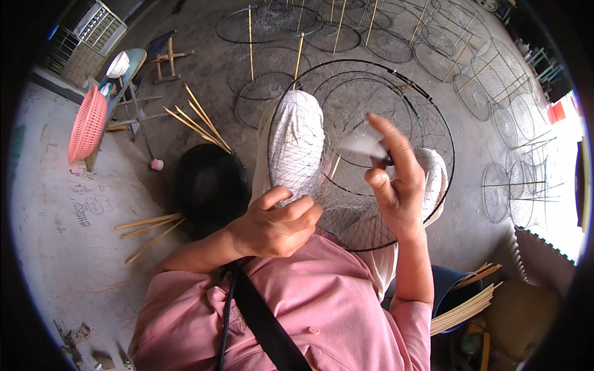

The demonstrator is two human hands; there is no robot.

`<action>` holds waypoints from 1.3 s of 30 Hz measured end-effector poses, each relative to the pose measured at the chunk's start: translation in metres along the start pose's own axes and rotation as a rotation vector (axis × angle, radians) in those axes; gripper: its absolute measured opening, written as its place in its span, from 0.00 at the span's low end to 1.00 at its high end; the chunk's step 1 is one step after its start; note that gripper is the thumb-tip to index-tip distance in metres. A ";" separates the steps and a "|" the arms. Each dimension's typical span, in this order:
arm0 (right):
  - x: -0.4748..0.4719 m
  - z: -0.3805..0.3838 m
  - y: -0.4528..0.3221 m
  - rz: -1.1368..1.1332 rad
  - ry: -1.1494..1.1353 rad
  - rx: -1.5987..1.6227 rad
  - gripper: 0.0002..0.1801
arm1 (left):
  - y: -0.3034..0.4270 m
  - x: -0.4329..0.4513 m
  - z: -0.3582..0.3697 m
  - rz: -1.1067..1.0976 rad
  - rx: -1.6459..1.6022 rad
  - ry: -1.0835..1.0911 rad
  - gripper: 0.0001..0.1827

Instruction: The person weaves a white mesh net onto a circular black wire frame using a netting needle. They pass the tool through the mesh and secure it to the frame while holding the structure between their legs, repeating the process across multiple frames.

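A round net trap with a black hoop [451, 125] and fine mesh lies across my lap, over both white-trousered knees. My left hand [283, 225] has its fingers curled on the near left side of this hoop, gripping netting there. Raised over the right part of the trap, my right hand [398, 178] holds a pale blade-like tool [364, 146] with a dark end between the fingers; motion blur hides its exact kind. A second, smaller hoop [341, 79] shows inside the mesh, and a short pale stick [335, 168] is visible through it.
Finished-looking net traps with upright sticks [340, 25] stand on the concrete floor ahead and to the right. A black tub [211, 185] with thin sticks [204, 118] is at my left. A pink basket [87, 123] rests on a bench; a dark bucket [445, 283] holds bundled sticks [466, 308].
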State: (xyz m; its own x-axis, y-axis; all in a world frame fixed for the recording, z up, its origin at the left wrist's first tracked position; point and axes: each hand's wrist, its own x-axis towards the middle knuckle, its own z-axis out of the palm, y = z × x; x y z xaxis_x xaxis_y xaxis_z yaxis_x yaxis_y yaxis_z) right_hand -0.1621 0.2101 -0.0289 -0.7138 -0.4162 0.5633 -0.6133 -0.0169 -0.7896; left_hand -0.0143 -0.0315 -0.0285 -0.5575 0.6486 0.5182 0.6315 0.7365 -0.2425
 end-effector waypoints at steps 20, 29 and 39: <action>-0.105 -0.165 -0.064 0.311 -0.112 -0.526 0.22 | -0.021 0.110 0.037 0.118 -0.712 0.086 0.06; -0.151 -0.175 -0.032 0.531 -0.113 -0.492 0.19 | -0.035 0.167 0.068 -0.023 -0.688 0.091 0.07; -0.094 -0.143 -0.039 0.063 0.528 -0.814 0.25 | 0.004 0.007 0.038 -0.047 -0.890 -0.251 0.08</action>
State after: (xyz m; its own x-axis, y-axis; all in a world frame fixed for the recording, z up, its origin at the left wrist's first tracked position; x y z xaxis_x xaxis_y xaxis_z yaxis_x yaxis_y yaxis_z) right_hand -0.1194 0.3797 -0.0163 -0.6918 0.0697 0.7187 -0.4730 0.7083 -0.5240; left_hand -0.0366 -0.0169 -0.0572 -0.6274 0.7211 0.2939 0.7289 0.4110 0.5476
